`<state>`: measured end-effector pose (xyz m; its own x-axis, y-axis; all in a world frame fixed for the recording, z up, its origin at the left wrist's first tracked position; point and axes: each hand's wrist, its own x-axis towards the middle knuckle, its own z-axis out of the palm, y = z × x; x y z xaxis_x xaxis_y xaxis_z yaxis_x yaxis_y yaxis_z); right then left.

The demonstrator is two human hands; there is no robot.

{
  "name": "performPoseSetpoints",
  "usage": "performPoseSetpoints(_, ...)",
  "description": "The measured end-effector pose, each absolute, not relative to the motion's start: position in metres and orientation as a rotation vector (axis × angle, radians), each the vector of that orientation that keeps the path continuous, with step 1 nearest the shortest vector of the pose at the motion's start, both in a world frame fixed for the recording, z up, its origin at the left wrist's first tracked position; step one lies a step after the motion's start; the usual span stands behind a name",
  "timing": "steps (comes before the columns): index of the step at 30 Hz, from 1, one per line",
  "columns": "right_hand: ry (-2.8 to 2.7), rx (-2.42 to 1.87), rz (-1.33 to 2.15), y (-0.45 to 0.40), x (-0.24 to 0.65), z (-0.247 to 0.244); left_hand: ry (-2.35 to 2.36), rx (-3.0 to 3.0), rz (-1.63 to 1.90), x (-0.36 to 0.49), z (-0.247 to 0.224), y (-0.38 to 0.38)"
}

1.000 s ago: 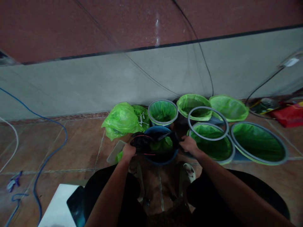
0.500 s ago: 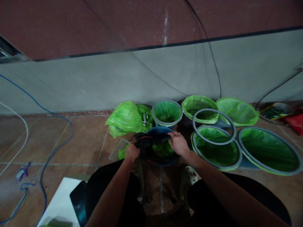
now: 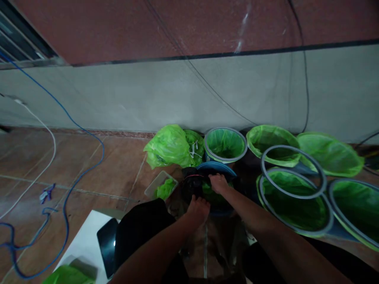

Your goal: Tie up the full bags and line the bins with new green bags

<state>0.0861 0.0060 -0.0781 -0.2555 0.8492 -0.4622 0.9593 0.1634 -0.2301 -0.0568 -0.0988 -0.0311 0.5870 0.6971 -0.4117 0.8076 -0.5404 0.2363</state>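
Observation:
A blue bin (image 3: 220,165) stands on the floor between my legs, with a black plastic bag (image 3: 189,185) bunched over its left side. My left hand (image 3: 199,209) is closed on the bag at the near left of the rim, fingers bent. Across the opening, my right hand (image 3: 219,183) grips the dark plastic, its fingertips partly hidden. Inside the bin, green plastic (image 3: 209,193) shows between the hands. To the left sits a clear tub (image 3: 151,190) holding a bit of green plastic.
Several bins lined with green bags stand right, such as a round one (image 3: 225,144). A loose grey ring (image 3: 268,152) lies over one. A full green bag (image 3: 167,146) leans by the wall. A phone (image 3: 107,246) lies on a white surface (image 3: 85,236). A blue cable (image 3: 66,221) crosses the floor.
My left hand has moved from the bag's left side to the near rim, closer to my right hand. The black bag is bunched lower. The view has shifted left.

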Motion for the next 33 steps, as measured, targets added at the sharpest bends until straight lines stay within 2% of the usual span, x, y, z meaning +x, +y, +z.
performPoseSetpoints(9, 2.295, 1.909, -0.956, 0.016, 0.123, -0.046, 1.081, 2.446, -0.304, -0.065, -0.031, -0.077)
performPoseSetpoints(18, 2.418, 2.044, -1.288, 0.005, 0.143, -0.024, 1.226, 2.388, -0.086, -0.067, -0.014, -0.064)
performPoseSetpoints(22, 2.472, 2.055, -1.483, 0.007, 0.139, -0.005, 1.244, 2.122, 0.309, -0.066, 0.011, -0.055)
performPoseSetpoints(27, 2.558, 2.052, -1.94, 0.005, 0.141, 0.042, 1.12, 1.578, 0.786, -0.064, 0.056, -0.04)
performPoseSetpoints(31, 2.522, 2.18, -2.144, -0.004, 0.142, 0.068, 1.053, 1.319, 0.986, -0.061, 0.081, -0.026)
performPoseSetpoints(33, 2.509, 2.072, -2.246, -0.01, 0.139, 0.072, 1.043, 1.279, 1.015, -0.058, 0.087, -0.02)
